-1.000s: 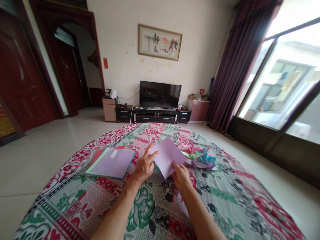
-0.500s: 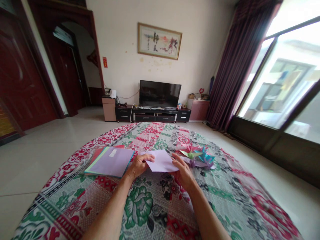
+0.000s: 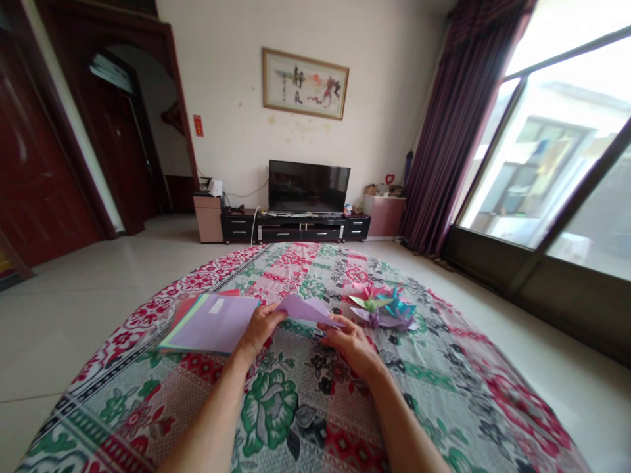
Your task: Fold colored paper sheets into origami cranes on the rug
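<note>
Room: a living room with pale floor tiles (image 3: 89, 289) and a cream wall at the back.
Window: a tall dark-framed glass window (image 3: 557, 157) fills the right of the frame, with a long purple curtain (image 3: 453, 125) beside it.
Table: a round table under a red, green and white floral cloth (image 3: 444, 394) covers the lower half.
Door: a dark red wooden door (image 3: 34, 164) at the left edge.
Television: a black flat television (image 3: 308, 186), switched off, centre back.
Writing: a gold-framed brush painting (image 3: 305, 83) at top centre bears dark characters, too small to read.
Paper stack: a flat stack of coloured square papers (image 3: 211, 323), lilac on top, left of centre.
Folded shapes: pink, green, blue and purple folded paper figures (image 3: 382, 307), right of centre.
Sheet: a lilac paper sheet (image 3: 303, 307) at centre, raised off the cloth between stack and figures.
Left hand (image 3: 261, 328): pinches the sheet's left edge.
Right hand (image 3: 352, 345): fingers curled, gripping its right corner.
</note>
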`<action>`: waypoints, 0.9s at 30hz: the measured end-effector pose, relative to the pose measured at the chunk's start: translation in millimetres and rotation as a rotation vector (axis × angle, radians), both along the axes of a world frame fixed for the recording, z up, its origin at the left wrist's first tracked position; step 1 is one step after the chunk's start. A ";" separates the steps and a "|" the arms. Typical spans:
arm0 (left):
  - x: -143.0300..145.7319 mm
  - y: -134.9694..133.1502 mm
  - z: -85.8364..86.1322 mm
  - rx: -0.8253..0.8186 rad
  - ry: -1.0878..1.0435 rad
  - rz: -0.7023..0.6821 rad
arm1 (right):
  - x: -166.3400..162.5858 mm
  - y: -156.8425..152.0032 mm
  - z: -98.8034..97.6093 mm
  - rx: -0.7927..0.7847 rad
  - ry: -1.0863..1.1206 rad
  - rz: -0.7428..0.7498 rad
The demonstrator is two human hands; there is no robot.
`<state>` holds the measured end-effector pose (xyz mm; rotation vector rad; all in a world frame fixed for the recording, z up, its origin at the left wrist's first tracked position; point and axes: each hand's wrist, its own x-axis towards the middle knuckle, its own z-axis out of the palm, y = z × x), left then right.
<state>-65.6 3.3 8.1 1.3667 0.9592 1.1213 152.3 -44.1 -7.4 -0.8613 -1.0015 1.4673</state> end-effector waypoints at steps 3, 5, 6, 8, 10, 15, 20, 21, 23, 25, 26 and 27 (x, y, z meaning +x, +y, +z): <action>0.2 0.2 1.9 0.062 0.071 0.018 | -0.6 1.8 -3.0 0.030 -0.103 -0.042; 0.4 0.4 2.4 0.105 0.092 0.022 | -0.4 3.8 -5.4 0.051 -0.153 -0.064; 0.3 0.6 2.2 0.121 0.093 0.024 | -0.3 4.9 -6.6 0.053 -0.165 -0.077; -0.4 1.5 0.5 0.130 0.093 0.036 | -0.4 7.0 -8.3 0.038 -0.158 -0.111; -1.5 2.9 -2.8 0.092 0.101 0.053 | -0.9 8.3 -8.5 0.010 -0.124 -0.146; 0.0 6.1 -8.9 -0.014 0.060 0.097 | -3.9 6.7 -3.0 -0.028 -0.052 -0.216; 1.0 5.6 -4.8 -0.124 0.067 0.174 | -6.3 5.1 1.0 0.005 -0.087 -0.332; 0.1 5.2 -3.5 -0.134 0.083 0.170 | -6.2 5.6 0.7 0.018 -0.092 -0.365; -2.4 4.2 -1.1 -0.134 0.114 0.140 | -5.5 7.3 -1.2 0.045 -0.089 -0.426; -4.7 2.9 0.8 -0.123 0.142 0.089 | -4.6 8.7 -3.4 0.071 -0.087 -0.463; -5.5 2.2 1.6 -0.118 0.151 0.060 | -4.3 8.8 -3.9 0.081 -0.096 -0.465; -5.9 1.5 2.1 -0.113 0.150 0.038 | -4.1 8.4 -3.9 0.090 -0.115 -0.456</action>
